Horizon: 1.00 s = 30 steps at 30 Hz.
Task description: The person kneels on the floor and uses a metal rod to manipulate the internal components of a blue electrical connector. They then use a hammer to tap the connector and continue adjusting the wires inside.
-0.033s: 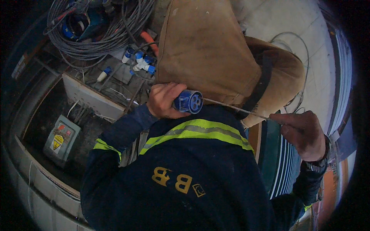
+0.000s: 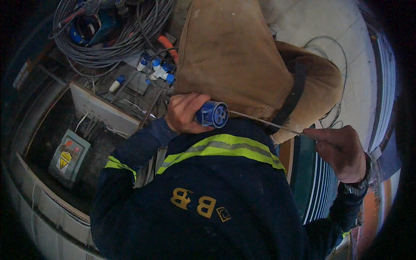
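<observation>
My left hand [image 2: 187, 113] is wrapped round a blue round industrial connector [image 2: 213, 115], its face with several holes turned to the right. From my right hand [image 2: 340, 149] a long thin metal shaft [image 2: 268, 121], like a screwdriver's, runs left to that face. Its tip meets the connector near the upper right of the face. The fingers of my right hand are closed round the other end, so the handle is hidden. Both hands are in front of my dark jacket [image 2: 242, 186], over my brown trousers [image 2: 229, 52].
At the upper left lies a coil of grey cable [image 2: 117, 54]. Beside it are a blue-and-white multi-way connector [image 2: 161, 71] and a loose blue-and-white plug [image 2: 116, 83]. A grey electrical box [image 2: 69, 158] with a yellow warning label stands at lower left. Thin cable [image 2: 342, 65] loops on the right.
</observation>
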### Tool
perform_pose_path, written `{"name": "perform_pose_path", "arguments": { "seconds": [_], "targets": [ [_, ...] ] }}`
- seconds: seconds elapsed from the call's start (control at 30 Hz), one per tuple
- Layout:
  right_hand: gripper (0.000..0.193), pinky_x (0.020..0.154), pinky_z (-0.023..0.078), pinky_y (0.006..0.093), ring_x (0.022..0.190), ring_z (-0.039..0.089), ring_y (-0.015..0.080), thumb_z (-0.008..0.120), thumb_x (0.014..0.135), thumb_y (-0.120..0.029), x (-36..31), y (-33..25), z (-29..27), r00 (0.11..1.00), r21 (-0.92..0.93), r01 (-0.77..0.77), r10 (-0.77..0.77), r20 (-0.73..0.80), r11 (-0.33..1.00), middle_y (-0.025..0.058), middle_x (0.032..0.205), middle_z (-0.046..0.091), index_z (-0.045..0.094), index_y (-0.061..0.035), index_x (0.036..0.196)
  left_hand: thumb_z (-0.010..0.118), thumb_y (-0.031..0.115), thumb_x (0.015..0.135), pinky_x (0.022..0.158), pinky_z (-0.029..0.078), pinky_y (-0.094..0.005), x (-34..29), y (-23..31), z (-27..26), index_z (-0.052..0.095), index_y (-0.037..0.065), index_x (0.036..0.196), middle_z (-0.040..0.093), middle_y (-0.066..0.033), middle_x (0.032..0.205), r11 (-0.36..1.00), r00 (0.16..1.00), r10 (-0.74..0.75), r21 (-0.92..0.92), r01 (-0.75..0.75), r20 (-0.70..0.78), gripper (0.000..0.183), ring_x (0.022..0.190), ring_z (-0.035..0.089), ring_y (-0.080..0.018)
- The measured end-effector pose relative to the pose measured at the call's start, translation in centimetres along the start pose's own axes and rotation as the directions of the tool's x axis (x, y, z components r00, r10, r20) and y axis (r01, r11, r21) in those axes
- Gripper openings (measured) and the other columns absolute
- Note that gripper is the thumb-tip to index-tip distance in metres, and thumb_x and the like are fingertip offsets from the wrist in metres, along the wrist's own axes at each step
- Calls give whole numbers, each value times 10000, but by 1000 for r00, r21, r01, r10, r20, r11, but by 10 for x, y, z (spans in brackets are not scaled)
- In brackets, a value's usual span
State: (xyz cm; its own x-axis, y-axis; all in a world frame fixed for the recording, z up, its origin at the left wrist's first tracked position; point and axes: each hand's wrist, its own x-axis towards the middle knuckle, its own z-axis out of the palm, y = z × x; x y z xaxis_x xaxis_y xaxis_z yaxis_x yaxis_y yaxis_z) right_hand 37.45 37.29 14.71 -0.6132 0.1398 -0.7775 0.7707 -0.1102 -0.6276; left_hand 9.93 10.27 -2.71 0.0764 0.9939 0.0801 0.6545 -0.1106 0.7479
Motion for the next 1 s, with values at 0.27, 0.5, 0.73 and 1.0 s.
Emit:
{"name": "perform_pose_path", "arguments": {
  "seconds": [0.27,0.5,0.73,1.0],
  "targets": [
    [270,559,432,292,584,521,105,557,873,16,12,-1,17,995,146,-101,104,-12,984,68,652,592,678,39,1114,827,462,614,595,500,-378,-1,-9,10,617,38,1133,673,-141,897,1000,1000,2,7,-2,-21,702,689,668,-289],
    [283,522,380,271,578,486,68,526,926,-72,25,-9,13,936,147,-345,329,124,927,36,602,531,663,11,1160,824,449,617,557,494,-371,1,-7,10,619,29,1127,670,-144,892,1000,999,26,2,-26,-39,691,656,653,-283],
    [307,465,347,261,500,402,66,487,958,-95,22,2,24,944,324,-328,291,158,887,-15,614,492,635,-19,1216,814,442,615,549,495,-374,6,-8,4,624,11,1123,667,-150,889,997,997,71,20,-70,-16,693,652,652,-285],
    [366,466,392,279,477,446,100,504,908,-19,21,5,34,959,257,-278,254,122,926,14,616,513,608,-22,1259,790,472,635,583,513,-373,5,-9,0,624,8,1128,667,-155,899,995,996,80,51,-82,36,698,683,661,-288]
  ]
}}
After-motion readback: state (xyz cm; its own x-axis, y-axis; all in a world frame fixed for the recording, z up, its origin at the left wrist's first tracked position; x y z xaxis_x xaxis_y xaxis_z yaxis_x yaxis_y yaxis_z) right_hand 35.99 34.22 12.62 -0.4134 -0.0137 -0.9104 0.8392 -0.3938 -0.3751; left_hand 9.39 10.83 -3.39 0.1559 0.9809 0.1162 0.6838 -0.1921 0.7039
